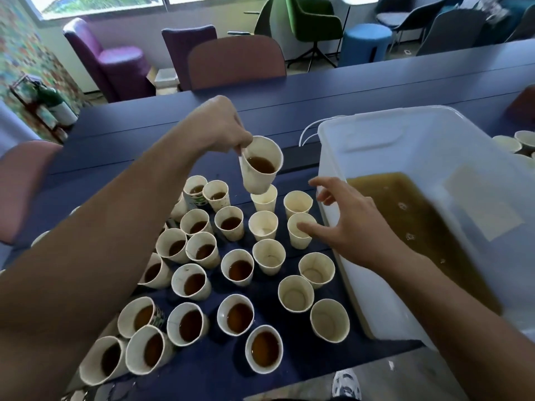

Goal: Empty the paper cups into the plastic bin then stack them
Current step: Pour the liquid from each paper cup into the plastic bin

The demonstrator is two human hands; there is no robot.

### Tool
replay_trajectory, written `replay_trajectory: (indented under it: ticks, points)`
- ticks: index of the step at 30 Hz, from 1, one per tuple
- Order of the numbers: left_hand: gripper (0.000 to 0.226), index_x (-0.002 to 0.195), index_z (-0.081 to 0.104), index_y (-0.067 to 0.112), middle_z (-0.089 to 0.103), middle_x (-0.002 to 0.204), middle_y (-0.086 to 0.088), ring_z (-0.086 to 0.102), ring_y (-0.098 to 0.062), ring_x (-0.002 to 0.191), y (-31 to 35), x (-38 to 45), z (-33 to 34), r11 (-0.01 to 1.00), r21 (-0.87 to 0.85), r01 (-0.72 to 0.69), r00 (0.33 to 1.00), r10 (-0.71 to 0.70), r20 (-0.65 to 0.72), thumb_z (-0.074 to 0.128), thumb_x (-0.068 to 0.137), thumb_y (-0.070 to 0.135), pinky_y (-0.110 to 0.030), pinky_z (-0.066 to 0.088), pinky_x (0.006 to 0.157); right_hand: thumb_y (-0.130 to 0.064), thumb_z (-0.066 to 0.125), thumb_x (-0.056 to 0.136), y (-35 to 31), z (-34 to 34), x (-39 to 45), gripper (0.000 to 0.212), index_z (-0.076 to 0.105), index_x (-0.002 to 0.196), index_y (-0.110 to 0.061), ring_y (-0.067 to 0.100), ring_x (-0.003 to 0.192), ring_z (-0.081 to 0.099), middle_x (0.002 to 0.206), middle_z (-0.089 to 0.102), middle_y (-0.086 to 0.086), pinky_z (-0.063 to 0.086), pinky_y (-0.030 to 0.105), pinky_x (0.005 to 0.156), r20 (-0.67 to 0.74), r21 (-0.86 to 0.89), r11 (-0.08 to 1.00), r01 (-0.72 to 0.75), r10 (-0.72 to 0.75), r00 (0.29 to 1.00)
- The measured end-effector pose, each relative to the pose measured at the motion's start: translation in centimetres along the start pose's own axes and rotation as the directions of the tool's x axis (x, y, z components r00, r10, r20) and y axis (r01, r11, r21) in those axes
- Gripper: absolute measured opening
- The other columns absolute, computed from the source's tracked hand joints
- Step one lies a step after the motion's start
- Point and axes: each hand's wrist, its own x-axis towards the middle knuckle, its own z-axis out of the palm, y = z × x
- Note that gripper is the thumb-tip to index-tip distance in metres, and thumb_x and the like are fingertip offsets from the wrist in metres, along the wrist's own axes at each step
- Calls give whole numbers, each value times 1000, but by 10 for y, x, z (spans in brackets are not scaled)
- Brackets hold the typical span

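Pinching a raised cup (pixel 261 168) by its rim, the left hand (pixel 223 125) holds it tilted above the far rows of cups on the tabletop (pixel 376 79), brown liquid visible inside and leaning toward the lower lip. That is where trouble could start: the cup hangs over other cups and dark tabletop, not over the plastic bin (pixel 385 146), so any further tilt before it crosses the bin's near wall would likely spill onto the emptied cups (pixel 292 270) below, and a soft paper rim squeezed between fingertips may buckle. The right hand (pixel 350 227), fingers spread and holding nothing, hovers just beside an empty cup (pixel 301 230) close to the bin's left wall; a careless sweep there could knock over neighbours. The bin sits at the right side of the tabletop, partly filled with murky brown liquid. Full cups (pixel 202 285) crowd the left and near edge, empties stand in the rows nearest the bin, unstacked, so the job looks perhaps a third done. The raised cup is right at the left grip's fingertips, left of the bin.
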Motion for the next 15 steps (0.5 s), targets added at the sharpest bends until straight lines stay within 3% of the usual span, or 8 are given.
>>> replay_trajectory:
  ticks: [4,8,11,15]
  points:
    - [16,76,81,16,75,73,-6,48,-8,50,38,-35,-2,991,-75,-110,992,114,51,67,82,18,-26,43,57,-52,83,72,-9,2,7,96,27,148,-38,4,118,49,129,49,-15,39,21,93,8,308,950,-54,54,998]
    - [16,72,81,20,75,78,-10,49,-14,60,71,-56,6,973,-115,-199,971,212,115,69,82,23,-30,44,61,-37,90,69,-6,-1,1,86,39,138,-31,-1,108,56,119,55,-22,46,15,83,-161,479,877,19,66,985]
    - [14,74,82,20,70,65,-3,47,-10,55,90,-63,14,955,-167,-243,960,262,103,71,82,24,-28,43,59,-30,92,69,0,-9,-8,78,46,132,-26,0,104,59,113,58,-21,50,19,83,-260,490,869,72,67,963]
    - [15,75,81,19,67,61,2,41,-8,48,109,-74,21,926,-239,-292,936,328,126,71,84,24,-24,38,54,-38,87,66,14,-27,-18,69,56,124,-17,15,104,63,114,63,0,53,43,89,-286,494,863,105,47,957]
